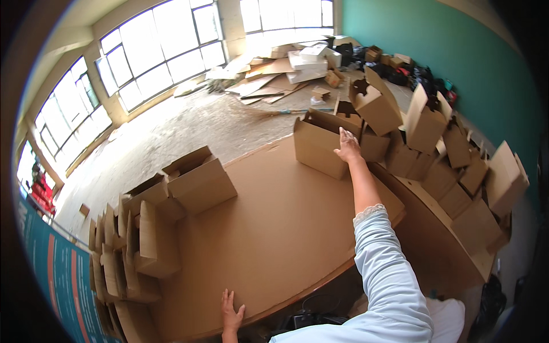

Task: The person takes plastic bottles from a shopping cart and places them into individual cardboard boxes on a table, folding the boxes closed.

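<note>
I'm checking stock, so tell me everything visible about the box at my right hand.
The box is plain brown, apparently cardboard, with flat sides and an open top over a shadowed interior. It stands upright near the far edge of the brown cardboard sheet; your right hand is at its upper right side, apparently touching it. Its underside is hidden.

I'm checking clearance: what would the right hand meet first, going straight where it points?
The right hand would probably meet the open cardboard box right at its fingers; it seems to touch it, though depth is unclear.
</note>
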{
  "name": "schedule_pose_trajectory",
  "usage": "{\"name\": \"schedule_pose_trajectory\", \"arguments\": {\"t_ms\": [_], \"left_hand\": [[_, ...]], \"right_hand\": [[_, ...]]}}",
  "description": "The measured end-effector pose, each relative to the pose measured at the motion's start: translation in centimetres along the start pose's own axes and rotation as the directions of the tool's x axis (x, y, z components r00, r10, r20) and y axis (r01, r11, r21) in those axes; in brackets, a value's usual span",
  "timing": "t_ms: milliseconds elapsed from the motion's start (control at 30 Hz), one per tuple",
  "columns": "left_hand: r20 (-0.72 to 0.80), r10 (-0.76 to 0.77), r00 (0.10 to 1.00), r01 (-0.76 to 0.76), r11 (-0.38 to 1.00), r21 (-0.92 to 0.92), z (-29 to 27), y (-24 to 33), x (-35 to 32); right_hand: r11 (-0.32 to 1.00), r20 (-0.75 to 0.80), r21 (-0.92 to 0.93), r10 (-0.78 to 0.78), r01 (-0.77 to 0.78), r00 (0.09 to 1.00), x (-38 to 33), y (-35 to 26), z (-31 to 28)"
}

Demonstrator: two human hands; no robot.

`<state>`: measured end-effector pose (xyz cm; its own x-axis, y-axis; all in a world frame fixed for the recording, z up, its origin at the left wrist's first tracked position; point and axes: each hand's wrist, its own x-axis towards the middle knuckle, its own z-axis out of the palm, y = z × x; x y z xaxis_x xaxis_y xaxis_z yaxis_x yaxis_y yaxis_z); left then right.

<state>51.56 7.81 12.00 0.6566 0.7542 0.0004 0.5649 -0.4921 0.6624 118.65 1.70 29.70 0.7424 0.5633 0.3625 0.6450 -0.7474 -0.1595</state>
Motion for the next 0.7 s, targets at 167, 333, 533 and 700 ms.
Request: {"name": "schedule_pose_trajectory", "arguments": {"t_ms": [167, 333, 533, 700], "left_hand": [[0.022, -0.037, 0.999, 0.036, 0.996, 0.078, 0.2, 1.9, 0.1], [-0.006, -0.071, 0.997, 0.071, 0.994, 0.087, 0.1, 2.3, -0.8], [-0.027, -0.083, 0.996, 0.084, 0.996, 0.038, -1.0, 3.6, -1.8], [-0.193, -0.136, 0.972, 0.113, 0.986, -0.127, -4.1, 5.4, -6.6]], "right_hand": [[0.999, 0.268, -0.015, -0.042, 0.048, 0.962, 0.8, -0.6, 0.4], [0.933, 0.434, 0.321, -0.295, 0.160, 0.851, -4.9, -7.1, -1.5], [0.632, 0.447, 0.720, -0.738, 0.286, 0.506, -16.0, -13.4, -6.6], [0.376, 0.335, 0.861, -0.926, 0.344, 0.172, -23.5, -23.3, -8.5]]}}
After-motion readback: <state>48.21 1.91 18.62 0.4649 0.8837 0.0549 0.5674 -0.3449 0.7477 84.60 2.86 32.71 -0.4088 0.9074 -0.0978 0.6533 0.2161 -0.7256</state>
